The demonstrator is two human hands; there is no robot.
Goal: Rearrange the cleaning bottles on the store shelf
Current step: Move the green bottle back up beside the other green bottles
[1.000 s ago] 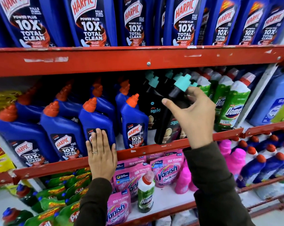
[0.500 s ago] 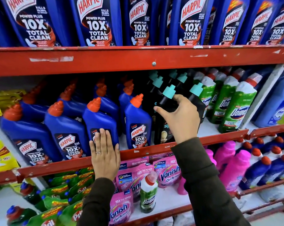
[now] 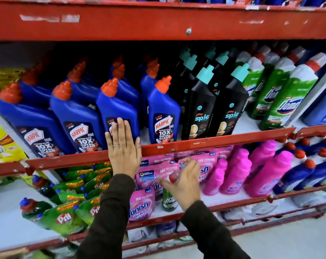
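Head: left hand flat on Harpic bottle.

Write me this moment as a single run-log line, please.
left hand: flat on blue bottle | right hand: open, reaching for small green bottle on lower shelf

- On the middle shelf, bare white floor shows between the front Harpic bottle and its left neighbour: a narrow gap.
- The left hand lies flat across that neighbour's label and the shelf lip.
- The two Spic bottles stand touching, no gap between them.
- The red beam above caps the headroom over the caps.
- The right hand crowds the Vanish pouches below.
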